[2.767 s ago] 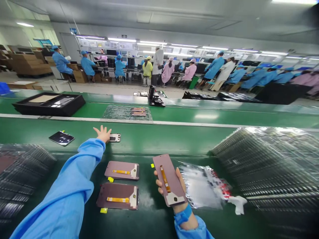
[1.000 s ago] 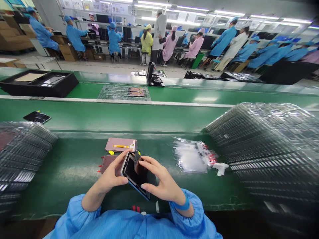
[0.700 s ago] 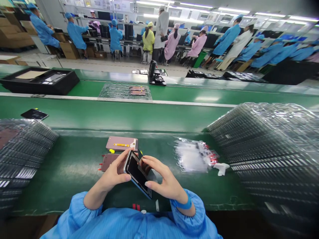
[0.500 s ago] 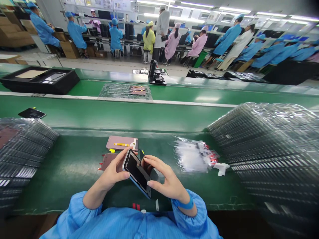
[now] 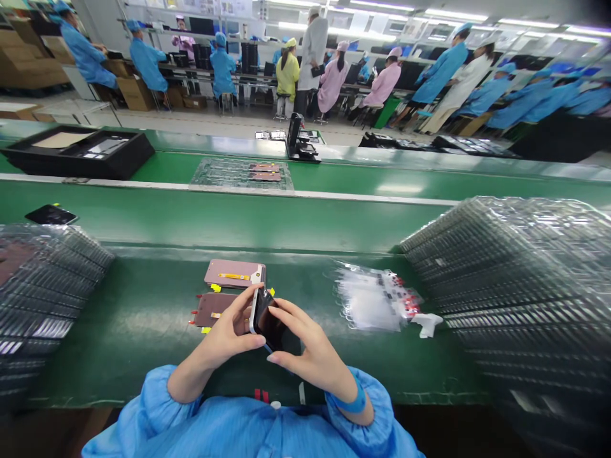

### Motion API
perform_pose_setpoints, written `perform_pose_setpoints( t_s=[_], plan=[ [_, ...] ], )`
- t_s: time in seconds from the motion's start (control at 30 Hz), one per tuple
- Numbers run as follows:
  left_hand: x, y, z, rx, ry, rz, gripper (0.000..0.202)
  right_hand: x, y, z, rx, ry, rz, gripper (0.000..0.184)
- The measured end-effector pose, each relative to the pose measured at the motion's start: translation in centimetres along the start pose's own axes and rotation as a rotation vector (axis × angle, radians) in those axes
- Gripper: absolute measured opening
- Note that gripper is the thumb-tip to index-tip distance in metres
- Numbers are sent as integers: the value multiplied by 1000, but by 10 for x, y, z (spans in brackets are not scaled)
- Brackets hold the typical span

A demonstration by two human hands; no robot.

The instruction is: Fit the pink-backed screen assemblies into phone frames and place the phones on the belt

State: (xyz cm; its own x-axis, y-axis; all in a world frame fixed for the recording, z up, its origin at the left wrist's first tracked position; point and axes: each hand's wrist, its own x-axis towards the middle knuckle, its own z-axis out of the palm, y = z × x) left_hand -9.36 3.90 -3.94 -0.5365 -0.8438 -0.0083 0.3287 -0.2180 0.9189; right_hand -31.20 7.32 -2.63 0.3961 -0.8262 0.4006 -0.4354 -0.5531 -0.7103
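In the head view, my left hand (image 5: 223, 337) grips a smartphone (image 5: 252, 313) by its light-coloured edge, thumb at the near side and fingers at the far side. The phone is tilted, its dark face turned to the right. My right hand (image 5: 312, 346) is curled around a dark glossy screen panel (image 5: 271, 323) that lies against or very near the phone's face; whether it is seated I cannot tell. A yellow tab (image 5: 272, 292) sticks out at the panel's top. Behind my left hand lie brownish screen panels (image 5: 212, 310) with red and yellow tabs.
More stacked panels (image 5: 229, 271) with an orange flex strip lie behind. Clear film sheets (image 5: 370, 298) and a white plastic piece (image 5: 427, 324) are at the right. Tall stacks of clear trays (image 5: 515, 273) flank the bench. Another phone (image 5: 51, 215) lies far left.
The dark panel, held at an angle apart from the phone, has come up against its face. The phone has turned more edge-on, and my hands have moved closer together.
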Motion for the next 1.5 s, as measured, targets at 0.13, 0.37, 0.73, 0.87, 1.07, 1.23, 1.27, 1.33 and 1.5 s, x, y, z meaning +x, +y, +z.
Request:
perform_pose_setpoints(
  t_s=[0.13,0.37,0.73,0.87,1.07,1.23,1.27,1.33,1.5],
  plan=[
    [0,1,-1,-5,4,-4,91,-1,-1,2,-47,-5,-15,66],
    [1,2,0,-21,0,3,89,-2,0,3,-61,-25,-11,67],
    [0,12,7,13,1,-19,87,0,-1,3,-77,-1,-68,68],
    [0,12,6,41,-1,-15,86,1,-4,3,-105,10,-77,68],
    [2,17,8,52,-15,-13,87,2,-7,2,-115,34,-102,67],
    [1,17,6,79,-52,-2,93,2,-6,3,-119,37,-120,68],
    [1,16,4,84,-62,8,92,1,-6,4,-120,37,-120,68],
    [0,14,2,90,-82,27,89,1,-5,4,-117,36,-121,67],
    [-1,12,-2,108,-102,20,90,0,-6,4,-96,28,-131,66]
  ],
)
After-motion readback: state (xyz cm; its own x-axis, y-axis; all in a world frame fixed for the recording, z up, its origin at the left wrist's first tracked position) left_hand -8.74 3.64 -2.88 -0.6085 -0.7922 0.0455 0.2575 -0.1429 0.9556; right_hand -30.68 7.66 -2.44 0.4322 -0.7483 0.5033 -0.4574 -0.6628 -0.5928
